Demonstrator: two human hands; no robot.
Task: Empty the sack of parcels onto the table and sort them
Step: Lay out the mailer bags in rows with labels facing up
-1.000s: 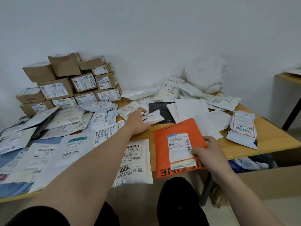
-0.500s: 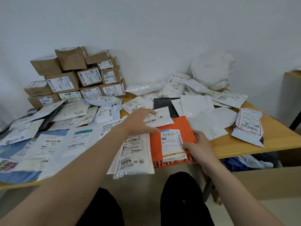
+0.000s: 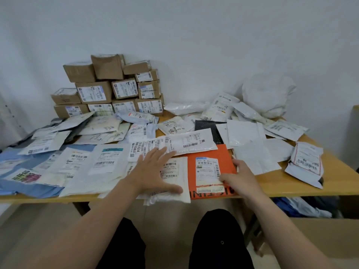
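An orange mailer with a white label lies flat at the table's front edge. My right hand grips its right edge, thumb near the upper corner and fingers on the label. To its left lies a white parcel with barcodes, and my left hand rests flat on it with fingers spread. A long white parcel lies just behind both, overlapping the orange mailer's top edge. Flat white and blue mailers cover the table's left side. Loose white bags spread over the right side.
Brown cardboard boxes are stacked against the wall at the back left. A crumpled white sack sits at the back right. The wooden table shows bare wood at the front right. My knees are under the front edge; bags lie on the floor at right.
My right hand has laid the orange mailer down flat at the front edge. My left hand drew the long white parcel nearer, let it go, then came back onto the barcoded parcel.
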